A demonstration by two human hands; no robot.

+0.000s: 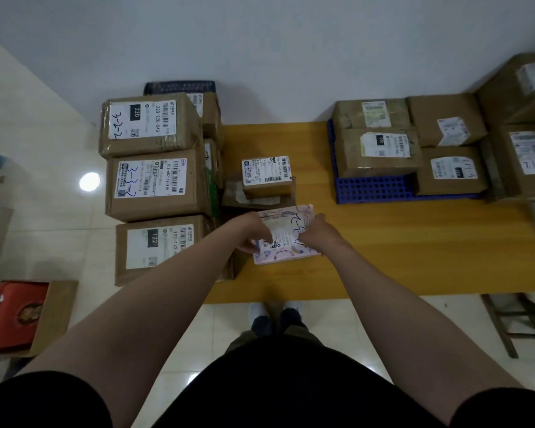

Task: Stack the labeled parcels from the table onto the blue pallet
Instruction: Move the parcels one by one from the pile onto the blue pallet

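A flat pink patterned parcel (286, 223) with a white label and blue handwriting lies on the yellow table (399, 257). My left hand (254, 231) grips its left edge and my right hand (317, 233) grips its right edge. Just behind it a small labeled brown box (266, 176) sits on a flat brown parcel (254, 200). The blue pallet (374, 188) rests on the table's right side, carrying several labeled brown boxes (377, 151). Its front left corner is bare.
Three large labeled boxes (155, 185) stand in a row at the table's left end, with more boxes behind them. An open carton with a red item (16, 316) sits on the floor at left. A stool (522, 319) stands at right under the table.
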